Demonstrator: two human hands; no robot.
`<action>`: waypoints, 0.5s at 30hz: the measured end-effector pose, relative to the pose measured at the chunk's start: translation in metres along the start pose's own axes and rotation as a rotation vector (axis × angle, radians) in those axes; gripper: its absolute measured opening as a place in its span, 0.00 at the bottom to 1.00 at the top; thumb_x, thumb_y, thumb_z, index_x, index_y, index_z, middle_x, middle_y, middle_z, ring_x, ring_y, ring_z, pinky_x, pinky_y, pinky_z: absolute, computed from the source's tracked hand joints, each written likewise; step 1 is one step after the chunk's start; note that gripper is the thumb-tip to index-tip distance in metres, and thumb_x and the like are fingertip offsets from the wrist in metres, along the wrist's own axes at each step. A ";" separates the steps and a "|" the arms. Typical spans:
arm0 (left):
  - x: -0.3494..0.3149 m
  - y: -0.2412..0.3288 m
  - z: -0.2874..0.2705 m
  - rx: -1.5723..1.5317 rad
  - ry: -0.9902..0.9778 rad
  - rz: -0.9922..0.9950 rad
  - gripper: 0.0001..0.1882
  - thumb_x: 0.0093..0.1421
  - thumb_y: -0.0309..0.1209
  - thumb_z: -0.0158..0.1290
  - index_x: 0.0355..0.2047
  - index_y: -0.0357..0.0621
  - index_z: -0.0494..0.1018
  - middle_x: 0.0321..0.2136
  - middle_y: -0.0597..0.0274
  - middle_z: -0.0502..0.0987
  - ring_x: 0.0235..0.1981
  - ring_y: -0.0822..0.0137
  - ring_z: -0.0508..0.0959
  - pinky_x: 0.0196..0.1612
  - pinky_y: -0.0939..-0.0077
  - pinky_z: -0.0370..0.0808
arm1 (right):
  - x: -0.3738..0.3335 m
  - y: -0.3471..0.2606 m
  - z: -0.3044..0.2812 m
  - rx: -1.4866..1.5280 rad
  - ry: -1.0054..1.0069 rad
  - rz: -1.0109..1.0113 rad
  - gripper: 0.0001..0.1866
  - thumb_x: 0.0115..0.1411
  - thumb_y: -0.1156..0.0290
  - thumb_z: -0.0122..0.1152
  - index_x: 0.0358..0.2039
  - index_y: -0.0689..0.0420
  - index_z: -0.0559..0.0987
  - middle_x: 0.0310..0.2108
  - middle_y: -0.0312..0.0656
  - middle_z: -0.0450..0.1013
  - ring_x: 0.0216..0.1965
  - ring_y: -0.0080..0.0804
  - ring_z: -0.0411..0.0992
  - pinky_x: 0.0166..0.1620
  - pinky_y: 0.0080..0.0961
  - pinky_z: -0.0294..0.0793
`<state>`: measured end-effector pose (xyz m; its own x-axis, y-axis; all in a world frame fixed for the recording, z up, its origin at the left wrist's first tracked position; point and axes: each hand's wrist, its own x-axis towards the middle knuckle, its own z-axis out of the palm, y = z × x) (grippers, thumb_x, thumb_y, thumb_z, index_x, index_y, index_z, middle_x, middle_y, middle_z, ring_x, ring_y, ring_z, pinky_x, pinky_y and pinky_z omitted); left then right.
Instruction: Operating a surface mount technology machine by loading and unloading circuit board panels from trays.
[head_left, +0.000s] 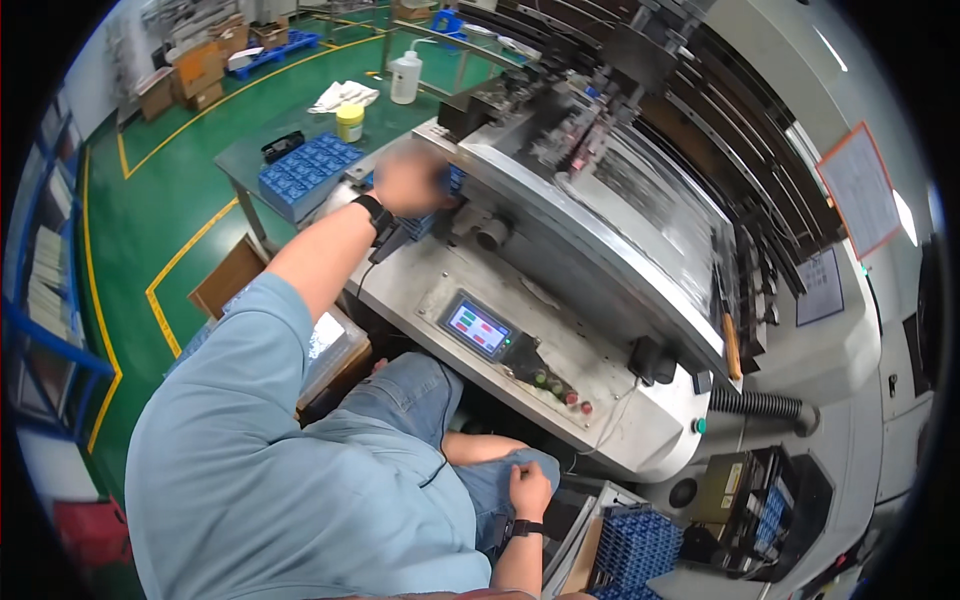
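Note:
My left hand (408, 178) reaches across to the left end of the white machine, beside the raised metal-framed screen (600, 245). It is smeared, so its fingers and anything in them cannot be made out. Blue patterned pieces (422, 226) show just below and beside it. A black band (374, 212) circles that wrist. My right hand (530, 487) rests on my right knee with its fingers curled in, and nothing shows in it. Between the two hands, the machine's front carries a lit touch panel (477, 325) and several push buttons (556, 388).
On the green side table (235, 160) stand a stack of blue patterned trays (308, 172), a yellow-labelled jar (350, 123), a white squeeze bottle (405, 78) and a cloth (344, 96). More blue trays (638, 545) sit at lower right. A wooden-handled tool (732, 345) leans on the frame.

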<state>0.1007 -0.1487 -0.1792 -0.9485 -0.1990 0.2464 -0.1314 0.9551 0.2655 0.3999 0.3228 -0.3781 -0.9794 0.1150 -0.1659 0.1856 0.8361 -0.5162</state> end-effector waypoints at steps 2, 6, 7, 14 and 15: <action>-0.002 -0.001 -0.001 0.020 -0.022 0.003 0.45 0.44 0.63 0.62 0.64 0.71 0.67 0.64 0.56 0.65 0.64 0.39 0.64 0.63 0.44 0.61 | 0.004 0.008 0.012 -0.284 0.073 -0.142 0.11 0.61 0.66 0.65 0.32 0.61 0.80 0.23 0.45 0.78 0.24 0.32 0.77 0.31 0.31 0.77; -0.003 -0.003 0.001 0.003 -0.012 0.025 0.46 0.44 0.63 0.64 0.64 0.71 0.67 0.64 0.58 0.64 0.60 0.38 0.68 0.61 0.41 0.64 | 0.012 0.028 0.011 0.023 0.065 -0.009 0.13 0.60 0.64 0.67 0.32 0.62 0.80 0.23 0.48 0.78 0.25 0.37 0.78 0.33 0.34 0.76; -0.002 -0.003 0.001 0.006 -0.013 0.020 0.46 0.44 0.63 0.64 0.64 0.71 0.67 0.64 0.58 0.64 0.60 0.38 0.68 0.61 0.41 0.64 | 0.013 0.032 0.010 0.113 0.048 0.048 0.12 0.60 0.64 0.66 0.32 0.62 0.80 0.22 0.47 0.78 0.25 0.36 0.77 0.33 0.33 0.76; 0.003 -0.001 -0.001 0.023 -0.097 -0.025 0.47 0.44 0.65 0.63 0.65 0.73 0.65 0.65 0.56 0.63 0.61 0.39 0.67 0.62 0.41 0.62 | 0.004 0.030 0.007 0.362 0.009 0.203 0.11 0.61 0.66 0.65 0.32 0.63 0.79 0.21 0.43 0.76 0.22 0.29 0.74 0.29 0.28 0.72; 0.003 -0.001 -0.002 0.028 -0.092 -0.030 0.47 0.44 0.65 0.63 0.65 0.73 0.65 0.65 0.56 0.63 0.61 0.39 0.67 0.62 0.41 0.62 | 0.003 0.027 0.006 0.364 0.017 0.202 0.11 0.62 0.66 0.65 0.32 0.63 0.79 0.21 0.42 0.76 0.21 0.28 0.73 0.29 0.27 0.72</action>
<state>0.0984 -0.1504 -0.1772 -0.9665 -0.2073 0.1515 -0.1665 0.9551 0.2451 0.4024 0.3428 -0.3976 -0.9212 0.2681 -0.2820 0.3868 0.5518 -0.7388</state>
